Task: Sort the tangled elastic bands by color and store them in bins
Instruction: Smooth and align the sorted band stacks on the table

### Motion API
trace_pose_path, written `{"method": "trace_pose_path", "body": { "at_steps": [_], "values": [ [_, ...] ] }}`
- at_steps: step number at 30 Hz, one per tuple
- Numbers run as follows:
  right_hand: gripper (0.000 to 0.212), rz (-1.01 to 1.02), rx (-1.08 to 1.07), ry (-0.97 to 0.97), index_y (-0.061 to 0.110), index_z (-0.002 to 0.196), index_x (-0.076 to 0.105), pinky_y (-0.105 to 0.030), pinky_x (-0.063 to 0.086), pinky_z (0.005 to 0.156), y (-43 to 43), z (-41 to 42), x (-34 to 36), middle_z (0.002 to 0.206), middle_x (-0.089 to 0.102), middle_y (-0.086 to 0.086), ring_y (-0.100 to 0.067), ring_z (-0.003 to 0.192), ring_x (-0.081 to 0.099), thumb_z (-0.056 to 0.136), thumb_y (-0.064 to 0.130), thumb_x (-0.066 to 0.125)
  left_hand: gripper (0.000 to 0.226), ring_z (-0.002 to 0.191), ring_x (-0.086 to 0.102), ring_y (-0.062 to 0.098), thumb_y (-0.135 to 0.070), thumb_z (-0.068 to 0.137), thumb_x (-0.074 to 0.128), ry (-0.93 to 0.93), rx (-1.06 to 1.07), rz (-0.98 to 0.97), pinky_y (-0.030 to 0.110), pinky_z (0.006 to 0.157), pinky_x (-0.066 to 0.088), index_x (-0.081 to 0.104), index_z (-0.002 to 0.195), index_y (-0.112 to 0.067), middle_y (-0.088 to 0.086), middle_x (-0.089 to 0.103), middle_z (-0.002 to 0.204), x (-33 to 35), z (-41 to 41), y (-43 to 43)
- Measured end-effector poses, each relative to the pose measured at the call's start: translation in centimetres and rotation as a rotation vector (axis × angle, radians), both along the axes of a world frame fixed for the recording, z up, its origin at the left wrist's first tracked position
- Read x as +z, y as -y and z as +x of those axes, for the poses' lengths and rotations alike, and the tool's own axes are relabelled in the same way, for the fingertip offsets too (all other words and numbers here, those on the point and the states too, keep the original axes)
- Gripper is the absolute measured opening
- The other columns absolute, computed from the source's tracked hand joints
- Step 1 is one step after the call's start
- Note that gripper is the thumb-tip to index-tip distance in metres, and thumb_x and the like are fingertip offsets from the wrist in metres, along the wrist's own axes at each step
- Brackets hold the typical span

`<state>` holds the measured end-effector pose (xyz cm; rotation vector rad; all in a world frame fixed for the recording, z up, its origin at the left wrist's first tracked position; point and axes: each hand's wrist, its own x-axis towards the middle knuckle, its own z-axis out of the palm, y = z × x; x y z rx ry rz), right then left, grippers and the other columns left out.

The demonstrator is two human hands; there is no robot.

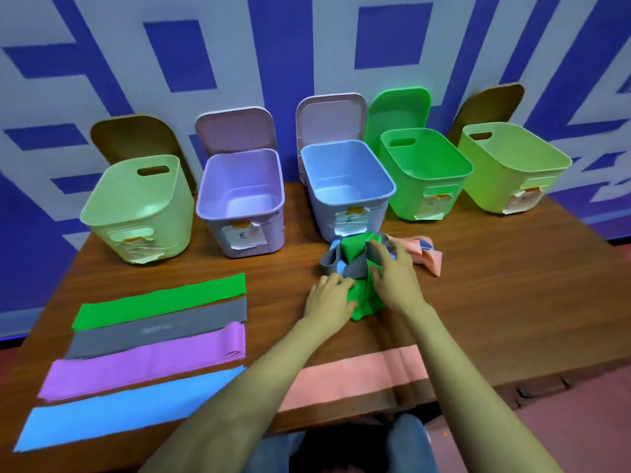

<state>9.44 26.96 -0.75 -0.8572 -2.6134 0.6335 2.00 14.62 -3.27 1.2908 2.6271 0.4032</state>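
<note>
A tangle of elastic bands lies in front of the blue bin (pixel 348 186): a green band (pixel 367 305), a grey band (pixel 355 266), a bit of blue, and a pink band (pixel 428 257) at its right. My left hand (pixel 329 297) pinches the green band at the tangle's near side. My right hand (pixel 392 278) lies over the tangle with fingers curled on the grey band. Flat on the table's left lie sorted bands: green (pixel 160 302), grey (pixel 157 331), purple (pixel 143 361), blue (pixel 126 414). A pink flat band (pixel 351 380) lies under my forearms.
Five open bins stand along the wall: pale green (pixel 136 206), purple (pixel 240 199), blue, bright green (pixel 426 172), yellow-green (pixel 512 165). Their lids lean on the wall behind. The wooden table (pixel 512 302) ends at a near edge by my knees.
</note>
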Motion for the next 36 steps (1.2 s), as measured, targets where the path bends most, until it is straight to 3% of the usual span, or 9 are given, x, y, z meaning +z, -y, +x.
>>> {"method": "trace_pose_path", "body": {
  "at_steps": [3,6,13,18,23,28,31,34,36],
  "values": [
    [0.058,0.017,0.021,0.080,0.014,0.140,0.040,-0.042,0.035,0.099,-1.1,-1.8,0.1,0.145,0.029,-0.020,-0.037,0.127,0.034,0.084,0.006,0.052,0.030,0.116,0.045,0.020,-0.035,0.090,0.055,0.009,0.014,0.033,0.033,0.097,0.032,0.059,0.118,-0.022,-0.002,0.050,0.124,-0.8,-0.5,0.1],
    [0.032,0.025,-0.014,0.130,0.005,0.117,0.054,-0.042,0.039,0.092,-1.9,-2.6,-0.4,0.138,0.037,-0.019,-0.038,0.120,0.039,0.086,0.008,0.049,0.024,0.112,0.047,0.021,-0.031,0.092,0.051,-0.052,0.035,0.085,0.033,0.094,0.034,0.062,0.110,-0.018,0.000,0.054,0.117,-1.1,-0.6,0.4],
    [0.013,-0.137,0.014,-0.164,0.003,0.099,0.060,-0.029,0.033,0.077,-1.0,-1.6,3.0,0.102,0.056,-0.016,-0.032,0.098,0.053,0.090,0.010,0.054,0.024,0.115,0.045,0.021,-0.022,0.093,0.046,-0.039,0.105,0.073,0.034,0.095,0.033,0.064,0.110,-0.021,-0.001,0.055,0.117,-0.9,-2.2,2.6],
    [0.011,-0.036,0.089,-0.288,0.003,0.096,0.062,-0.021,0.024,0.068,0.6,-1.3,8.3,0.092,0.056,-0.016,-0.030,0.092,0.052,0.089,0.010,0.056,0.020,0.096,0.053,0.022,-0.015,0.079,0.055,0.047,0.163,0.716,0.027,0.088,0.041,0.061,0.098,-0.012,0.005,0.054,0.102,3.2,-1.0,2.8],
    [0.011,0.030,0.277,-0.266,0.004,0.095,0.063,-0.030,0.036,0.076,2.8,-1.2,13.1,0.092,0.058,-0.013,-0.029,0.091,0.055,0.089,0.010,0.056,0.036,0.091,0.056,0.010,-0.034,0.082,0.070,0.587,0.302,0.980,0.014,0.075,0.044,0.046,0.107,-0.023,0.005,0.052,0.116,9.6,-0.7,2.6],
    [0.009,0.017,0.444,-0.209,0.010,0.091,0.061,-0.038,0.050,0.079,4.4,-0.9,15.6,0.087,0.065,-0.004,-0.027,0.086,0.063,0.092,0.008,0.053,0.032,0.093,0.051,0.011,-0.025,0.079,0.073,0.163,0.213,0.828,0.015,0.082,0.036,0.062,0.105,-0.012,0.001,0.047,0.104,12.5,-3.0,3.9],
    [0.010,0.073,0.435,-0.187,0.008,0.095,0.061,-0.037,0.047,0.077,4.5,-1.0,16.7,0.092,0.067,-0.009,-0.027,0.085,0.060,0.092,0.006,0.051,0.008,0.084,0.056,0.016,-0.015,0.083,0.068,0.078,0.173,0.841,0.025,0.079,0.043,0.065,0.088,-0.009,0.000,0.053,0.091,14.0,-4.2,4.9],
    [0.011,0.151,0.366,-0.171,0.008,0.096,0.061,-0.032,0.039,0.070,3.3,-1.0,16.9,0.095,0.067,-0.008,-0.026,0.085,0.057,0.091,0.007,0.051,0.011,0.080,0.052,0.017,-0.012,0.087,0.060,0.351,0.380,0.894,0.026,0.065,0.039,0.057,0.078,-0.013,0.000,0.059,0.080,15.2,-6.4,6.1],
    [0.010,0.120,0.314,-0.204,0.008,0.095,0.062,-0.030,0.037,0.068,2.3,-0.9,16.6,0.095,0.067,-0.007,-0.026,0.087,0.058,0.091,0.007,0.053,0.019,0.076,0.053,0.024,-0.002,0.088,0.053,0.854,0.564,1.152,0.026,0.057,0.044,0.055,0.070,-0.010,0.003,0.061,0.065,15.7,-7.9,7.0]
  ]
}}
